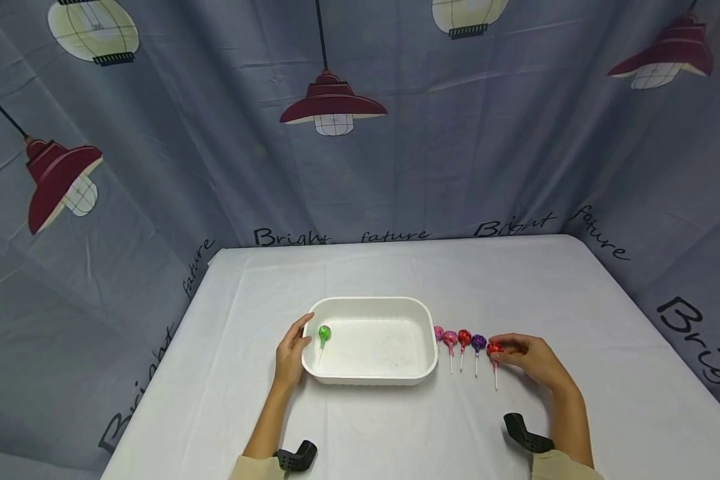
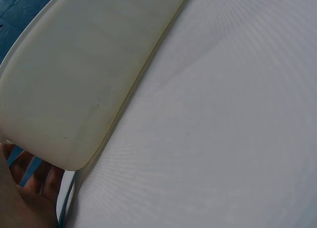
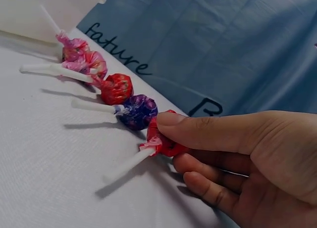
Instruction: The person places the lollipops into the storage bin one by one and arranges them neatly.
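Pinching the end red lollipop (image 3: 168, 146) between thumb and fingers, the right hand (image 1: 533, 360) sits beside a purple lollipop (image 3: 139, 112) on the tabletop (image 1: 396, 433). The left hand (image 1: 289, 359), fingers extended, touches the left side of the tray (image 1: 378, 343), where a green lollipop (image 1: 325, 333) lies.

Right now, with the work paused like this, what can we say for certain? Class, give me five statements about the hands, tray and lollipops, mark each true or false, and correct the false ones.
1. The right hand pinches a red lollipop. True.
2. The green lollipop lies inside the white tray. True.
3. The left hand holds a lollipop. False: it touches the white tray.
4. The purple lollipop lies between two pink ones. False: its neighbours are the pinched one and another red one.
5. The white tray is round. False: it is roughly rectangular.
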Action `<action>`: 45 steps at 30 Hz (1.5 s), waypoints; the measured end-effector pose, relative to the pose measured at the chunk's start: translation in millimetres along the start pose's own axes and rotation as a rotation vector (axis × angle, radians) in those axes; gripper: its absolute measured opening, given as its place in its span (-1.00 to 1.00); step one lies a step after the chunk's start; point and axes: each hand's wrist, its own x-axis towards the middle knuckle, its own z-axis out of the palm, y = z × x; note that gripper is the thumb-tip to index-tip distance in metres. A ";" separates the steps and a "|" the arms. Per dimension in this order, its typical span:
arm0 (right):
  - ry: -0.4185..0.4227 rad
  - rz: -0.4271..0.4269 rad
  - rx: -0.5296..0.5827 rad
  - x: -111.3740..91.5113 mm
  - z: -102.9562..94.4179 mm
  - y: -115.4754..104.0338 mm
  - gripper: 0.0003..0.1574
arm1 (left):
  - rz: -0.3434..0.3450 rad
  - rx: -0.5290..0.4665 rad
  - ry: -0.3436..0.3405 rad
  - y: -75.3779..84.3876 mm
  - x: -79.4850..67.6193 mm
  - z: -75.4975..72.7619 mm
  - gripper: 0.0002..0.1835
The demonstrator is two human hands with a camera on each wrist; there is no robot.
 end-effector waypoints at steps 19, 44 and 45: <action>-0.025 -0.050 0.074 -4.8 -7.5 -12.2 -0.43 | -0.007 -0.017 -0.007 -2.5 -0.3 0.1 -0.52; -0.039 -0.194 0.156 14.7 -21.1 -60.3 -0.44 | 0.002 -0.025 -0.002 -6.1 0.6 -1.3 -0.53; -0.037 -0.181 0.156 15.8 -21.3 -63.2 -0.43 | 0.002 -0.026 -0.003 -6.0 0.6 -1.3 -0.53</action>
